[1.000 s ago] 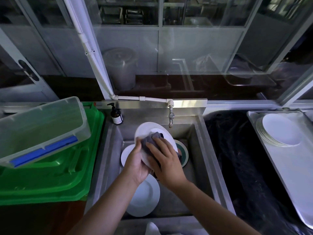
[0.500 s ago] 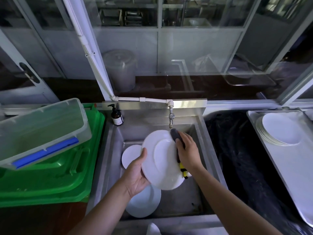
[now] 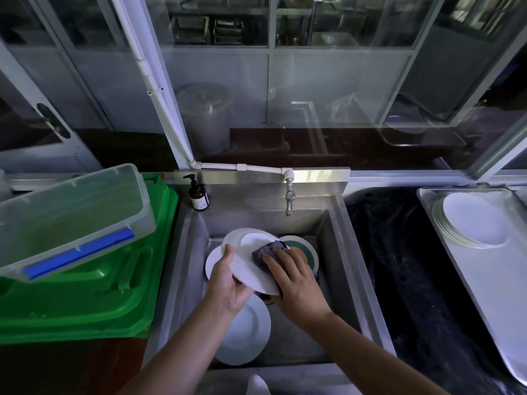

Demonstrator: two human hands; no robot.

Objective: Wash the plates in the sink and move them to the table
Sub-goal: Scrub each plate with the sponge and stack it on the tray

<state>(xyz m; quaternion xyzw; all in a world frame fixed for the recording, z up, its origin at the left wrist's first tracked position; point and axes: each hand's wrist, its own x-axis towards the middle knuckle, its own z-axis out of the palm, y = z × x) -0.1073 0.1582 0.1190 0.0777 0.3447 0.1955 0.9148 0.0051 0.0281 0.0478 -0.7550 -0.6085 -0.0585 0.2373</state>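
Over the steel sink (image 3: 340, 252) my left hand (image 3: 228, 280) grips the left edge of a tilted white plate (image 3: 248, 252). My right hand (image 3: 296, 283) presses a dark grey scrubbing pad (image 3: 266, 250) onto the plate's face, fingers curled over the pad. Two more white plates lie in the basin: one at the front (image 3: 245, 337), one behind my left hand (image 3: 212, 262). A round green-rimmed dish (image 3: 306, 249) sits at the back of the basin. A stack of white plates (image 3: 473, 220) rests on a metal tray (image 3: 499, 295) at the right.
A tap (image 3: 289, 199) hangs over the basin's back wall, a dark soap pump bottle (image 3: 199, 195) stands at its left corner. A clear plastic tub (image 3: 71, 215) lies on a green lid (image 3: 94, 295) to the left. Black netting (image 3: 405, 266) lies between sink and tray.
My right hand with the pad moved from the plate's right rim back onto its face. The plate tilted flatter and lower in my left hand.
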